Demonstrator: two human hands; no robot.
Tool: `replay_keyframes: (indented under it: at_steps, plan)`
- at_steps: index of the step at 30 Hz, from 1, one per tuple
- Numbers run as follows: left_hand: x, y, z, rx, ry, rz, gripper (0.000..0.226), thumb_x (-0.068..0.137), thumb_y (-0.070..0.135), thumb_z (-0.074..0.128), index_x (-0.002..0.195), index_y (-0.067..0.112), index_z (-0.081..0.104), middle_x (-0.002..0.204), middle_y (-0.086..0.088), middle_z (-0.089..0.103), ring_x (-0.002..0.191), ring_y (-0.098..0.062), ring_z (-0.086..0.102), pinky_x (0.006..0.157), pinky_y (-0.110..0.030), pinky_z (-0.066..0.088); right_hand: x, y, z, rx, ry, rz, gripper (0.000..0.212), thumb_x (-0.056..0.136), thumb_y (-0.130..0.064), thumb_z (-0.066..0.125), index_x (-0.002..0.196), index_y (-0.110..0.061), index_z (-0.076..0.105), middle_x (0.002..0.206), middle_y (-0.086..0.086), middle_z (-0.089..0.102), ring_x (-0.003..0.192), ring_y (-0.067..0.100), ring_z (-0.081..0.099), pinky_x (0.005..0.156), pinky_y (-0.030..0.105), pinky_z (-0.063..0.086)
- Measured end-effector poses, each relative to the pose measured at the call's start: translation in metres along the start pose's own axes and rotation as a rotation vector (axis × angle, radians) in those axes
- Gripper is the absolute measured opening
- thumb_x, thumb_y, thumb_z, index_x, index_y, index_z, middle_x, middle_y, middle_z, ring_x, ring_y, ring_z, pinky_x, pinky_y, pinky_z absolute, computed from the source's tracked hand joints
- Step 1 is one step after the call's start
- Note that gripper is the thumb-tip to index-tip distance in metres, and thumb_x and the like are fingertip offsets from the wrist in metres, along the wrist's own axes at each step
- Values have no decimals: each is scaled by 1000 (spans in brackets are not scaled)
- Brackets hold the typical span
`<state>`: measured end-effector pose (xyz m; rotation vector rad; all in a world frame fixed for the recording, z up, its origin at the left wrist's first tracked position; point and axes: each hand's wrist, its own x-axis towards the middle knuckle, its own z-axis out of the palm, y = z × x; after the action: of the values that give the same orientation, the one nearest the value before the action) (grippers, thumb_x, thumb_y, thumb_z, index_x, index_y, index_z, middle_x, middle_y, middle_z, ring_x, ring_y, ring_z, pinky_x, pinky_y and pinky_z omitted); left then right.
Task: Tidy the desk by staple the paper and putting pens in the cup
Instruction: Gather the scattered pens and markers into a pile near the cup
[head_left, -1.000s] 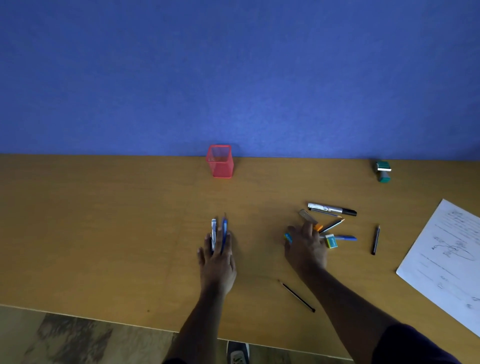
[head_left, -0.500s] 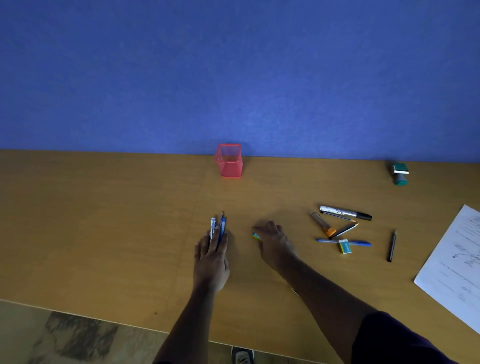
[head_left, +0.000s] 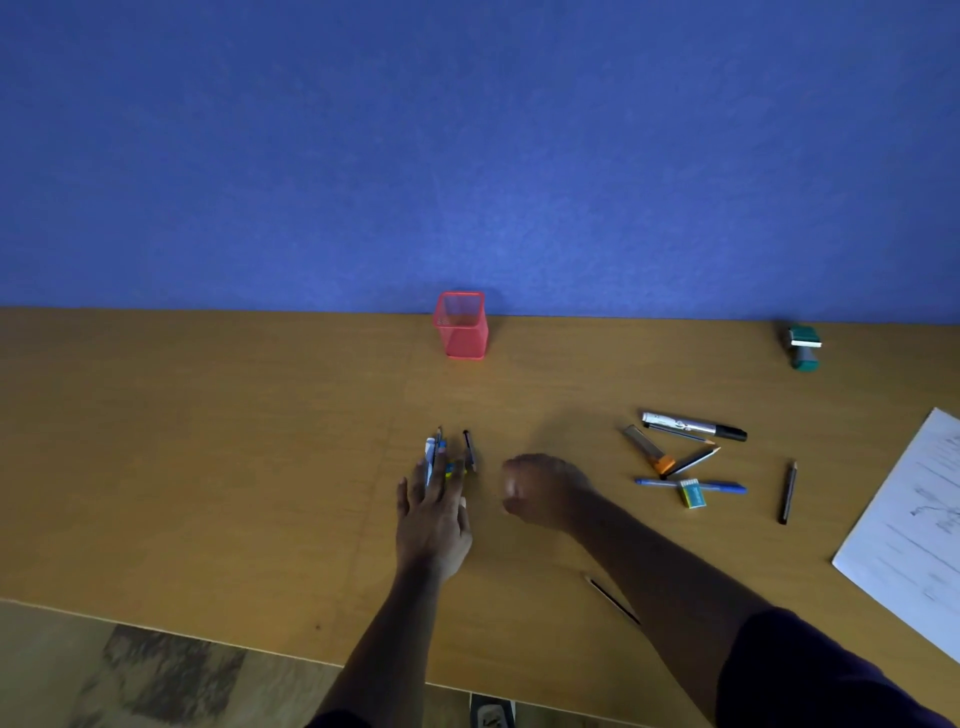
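A small bunch of pens (head_left: 435, 457) lay mid-counter, pinned under the fingers of the left hand (head_left: 432, 514), which lay flat and spread over them. Just beside it the right hand (head_left: 545, 491) was curled into a loose fist, holding nothing I could see. The red mesh cup (head_left: 461, 326) stood at the counter's (head_left: 208, 441) far edge. More pens (head_left: 691, 457) were scattered toward the right, the paper (head_left: 914, 525) at the right edge, a green stapler (head_left: 804, 348) near the far right corner.

Matt wood-grain desk (head_left: 208, 467), red wire-mesh pen cup (head_left: 461, 326), white paper sheet (head_left: 914, 530), glossy silver-barrelled marker (head_left: 693, 425) with black plastic cap, green plastic stapler (head_left: 804, 348), matt blue felt-like wall (head_left: 467, 145), dark cloth sleeve (head_left: 810, 675)
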<state>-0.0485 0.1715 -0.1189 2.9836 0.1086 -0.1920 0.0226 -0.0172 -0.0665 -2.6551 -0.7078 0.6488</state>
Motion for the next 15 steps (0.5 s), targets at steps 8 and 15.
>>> replay_keyframes:
  at_steps: [8, 15]
  plan:
    - [-13, 42, 5, -42, 191, 166, 65, 94, 23, 52, 155, 18, 32, 169, 2, 11, 155, -23, 14, 124, -52, 18, -68, 49, -27, -375, -547, 110, 59, 48, -75, 79, 67, -19, 74, 39, -17, 59, 44, -1, 58, 56, 23, 45]
    - [-48, 63, 30, -115, 109, 331, 53, 103, 41, 33, 152, 20, 35, 169, 2, 11, 154, -20, 18, 122, -46, 27, -71, 47, -9, 43, -747, 267, 30, 82, -22, 78, 90, 7, 72, 78, 15, 74, 64, 21, 69, 80, 37, 61]
